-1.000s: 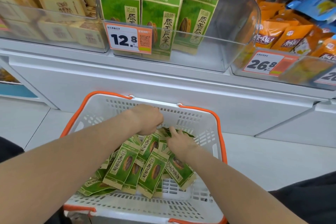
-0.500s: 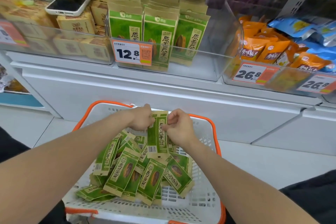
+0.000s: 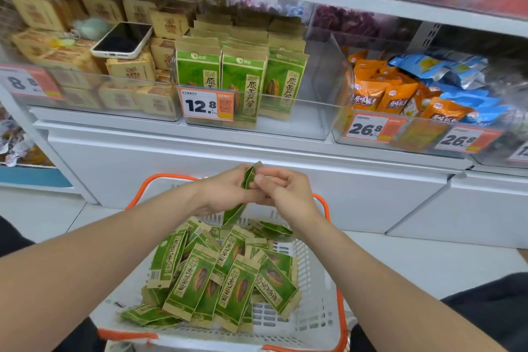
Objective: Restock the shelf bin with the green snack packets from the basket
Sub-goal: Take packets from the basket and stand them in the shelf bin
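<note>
Both hands meet above the far rim of the white basket (image 3: 320, 306) with orange trim. My left hand (image 3: 225, 191) and my right hand (image 3: 285, 194) pinch a green snack packet (image 3: 235, 213) between them, held edge-on; it may be more than one packet. Several more green packets (image 3: 217, 280) lie in a loose pile in the basket. The clear shelf bin (image 3: 323, 120) with the 12.8 price tag (image 3: 207, 106) stands straight ahead on the shelf, holding upright rows of the same green packets (image 3: 243, 80) on its left side, with bare room on its right.
A phone (image 3: 123, 40) lies on tan boxes (image 3: 128, 71) in the bin to the left. Orange and blue packets (image 3: 400, 94) fill the bin to the right, tagged 26.8. A white cabinet front (image 3: 200, 157) runs below the shelf. Another shelf sits above.
Both hands have risen from the pile in the basket with a green packet, now held higher and turned edge-on. The view has tilted up toward the shelf.
</note>
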